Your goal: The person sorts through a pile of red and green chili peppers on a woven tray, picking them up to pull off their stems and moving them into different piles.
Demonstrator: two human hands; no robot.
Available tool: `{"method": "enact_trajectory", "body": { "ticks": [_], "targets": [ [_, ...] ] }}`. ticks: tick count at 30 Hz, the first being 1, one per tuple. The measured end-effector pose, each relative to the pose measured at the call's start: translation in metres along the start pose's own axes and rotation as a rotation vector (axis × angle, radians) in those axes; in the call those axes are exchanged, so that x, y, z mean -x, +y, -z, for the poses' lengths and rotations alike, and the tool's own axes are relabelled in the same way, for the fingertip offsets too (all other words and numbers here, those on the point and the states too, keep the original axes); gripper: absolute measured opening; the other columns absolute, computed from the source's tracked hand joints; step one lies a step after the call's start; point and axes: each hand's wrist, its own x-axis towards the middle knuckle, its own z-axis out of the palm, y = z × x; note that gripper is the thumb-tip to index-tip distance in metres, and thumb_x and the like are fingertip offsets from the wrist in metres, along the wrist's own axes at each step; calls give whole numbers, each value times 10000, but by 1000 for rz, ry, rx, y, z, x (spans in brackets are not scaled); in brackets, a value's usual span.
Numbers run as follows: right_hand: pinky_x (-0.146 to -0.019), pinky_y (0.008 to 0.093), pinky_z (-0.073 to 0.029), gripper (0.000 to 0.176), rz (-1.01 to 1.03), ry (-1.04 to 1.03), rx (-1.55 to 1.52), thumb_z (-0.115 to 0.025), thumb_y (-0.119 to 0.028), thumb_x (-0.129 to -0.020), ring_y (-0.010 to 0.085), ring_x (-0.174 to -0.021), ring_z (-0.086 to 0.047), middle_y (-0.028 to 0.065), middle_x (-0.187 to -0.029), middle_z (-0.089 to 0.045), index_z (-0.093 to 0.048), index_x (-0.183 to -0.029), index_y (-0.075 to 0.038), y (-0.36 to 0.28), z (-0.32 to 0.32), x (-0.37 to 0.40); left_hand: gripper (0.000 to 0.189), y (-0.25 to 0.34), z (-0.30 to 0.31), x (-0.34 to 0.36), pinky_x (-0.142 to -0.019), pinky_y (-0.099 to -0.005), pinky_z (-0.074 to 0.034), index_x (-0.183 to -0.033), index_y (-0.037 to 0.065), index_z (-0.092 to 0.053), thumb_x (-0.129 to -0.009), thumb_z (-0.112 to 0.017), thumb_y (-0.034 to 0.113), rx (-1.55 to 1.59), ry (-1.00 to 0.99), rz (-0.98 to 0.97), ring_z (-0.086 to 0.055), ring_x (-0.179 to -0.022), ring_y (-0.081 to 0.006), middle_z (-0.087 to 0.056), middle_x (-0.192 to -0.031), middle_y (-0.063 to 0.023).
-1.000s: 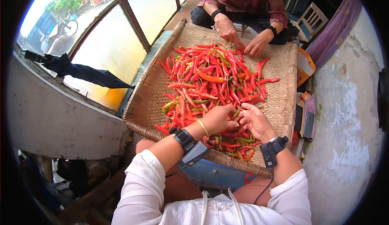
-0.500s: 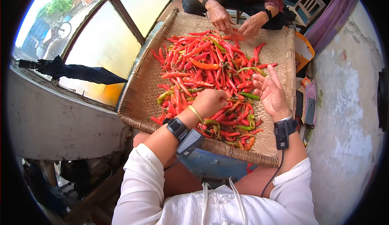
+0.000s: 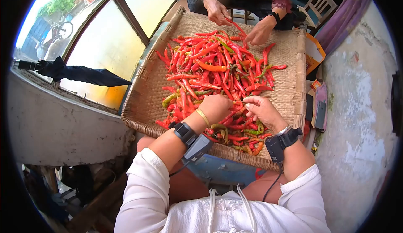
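Note:
A heap of chili peppers (image 3: 201,61), mostly red with some green and orange, covers the middle of a woven bamboo tray (image 3: 145,94). Over the near part of the heap is my left hand (image 3: 215,108), its fingers closed around a red chili pepper (image 3: 237,106) that is mostly hidden. My right hand (image 3: 266,113) is just to the right, thumb and fingers bent together near that pepper's end; what lies between its fingertips is too small to make out. Beneath both hands lie more red chilies and a curled green chili (image 3: 257,129).
Across the tray, another person's hands (image 3: 218,13) hold a long red chili (image 3: 237,27). A folded dark umbrella (image 3: 88,74) rests by the window at left. A mottled wall (image 3: 357,107) stands at right, with a wooden chair (image 3: 319,6) behind.
My right hand has come down and left from a raised, spread pose to beside my left hand, fingers now bent in. The other person's hands have moved apart, showing a red chili.

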Motion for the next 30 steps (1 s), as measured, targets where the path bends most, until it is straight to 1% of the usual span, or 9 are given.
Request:
{"method": "enact_trajectory", "body": {
  "ticks": [7, 9, 10, 11, 14, 19, 22, 27, 30],
  "targets": [
    [-459, 165, -395, 137, -12, -95, 47, -553, -162, -828, 41, -562, -508, -6, -715, -556, -555, -899, -44, -5, 4, 3, 187, 10, -3, 0, -629, -378, -464, -815, 67, -625, -716, -626, 225, 327, 246, -171, -585, -753, -284, -600, -788, -115],
    [-451, 162, -389, 115, 22, 82, 0, -548, -155, -830, 34, -539, -502, -8, -673, -552, -551, -824, -40, -12, 10, 4, 188, 8, 3, 0, -627, -375, -462, -801, 68, -620, -727, -624, 241, 310, 107, 37, -587, -739, -282, -604, -771, -120],
    [-485, 177, -423, 237, 84, 114, -128, -539, -173, -842, 59, -595, -540, 23, -752, -573, -518, -1020, -18, -7, 20, -2, 205, 5, -1, 0, -635, -387, -463, -787, 69, -612, -727, -619, 265, 280, 53, 49, -589, -729, -281, -603, -742, -118],
    [-485, 177, -423, 237, 92, 121, -125, -539, -173, -842, 59, -595, -540, 23, -752, -573, -518, -1020, -18, -8, 22, -2, 205, 3, -7, 1, -635, -387, -463, -787, 69, -612, -727, -619, 265, 276, 58, 41, -589, -729, -281, -603, -742, -118],
    [-582, 221, -481, 667, 279, 231, -672, -525, -221, -860, 121, -715, -583, 93, -948, -561, -114, -1345, -16, -15, 31, 1, 224, 0, -17, 3, -636, -389, -466, -793, 86, -613, -712, -622, 295, 60, -74, -3, -591, -727, -279, -608, -733, -103],
    [-569, 227, -478, 389, -43, -176, 142, -537, -137, -830, 118, -691, -586, 83, -894, -586, -449, -1185, -4, -7, 15, -1, 211, 1, -12, 4, -627, -374, -471, -822, 142, -622, -693, -624, 309, -8, -290, 9, -597, -729, -264, -614, -747, -82],
    [-734, 304, -459, 357, 232, -292, 579, -596, -149, -759, 195, -799, -588, 98, -935, -607, -535, -1080, -6, 6, 1, 2, 191, 1, -16, 1, -640, -374, -477, -798, 142, -635, -681, -622, 293, -8, -317, -26, -601, -750, -254, -619, -755, -73],
    [-725, 321, -454, 328, 395, -228, 794, -630, -166, -702, 240, -800, -588, 123, -872, -615, -584, -998, -31, 21, -1, -3, 186, 5, -15, 3, -617, -385, -472, -759, 132, -638, -690, -616, 303, -22, -331, -81, -598, -709, -261, -610, -706, -84],
    [-674, 335, -452, 315, 208, -289, 905, -637, -179, -699, 233, -750, -589, 120, -842, -622, -591, -975, -36, 15, -5, 0, 175, 8, -13, 5, -611, -393, -471, -752, 135, -637, -691, -611, 297, -61, -306, -56, -595, -700, -269, -601, -691, -88]
  ]
}}
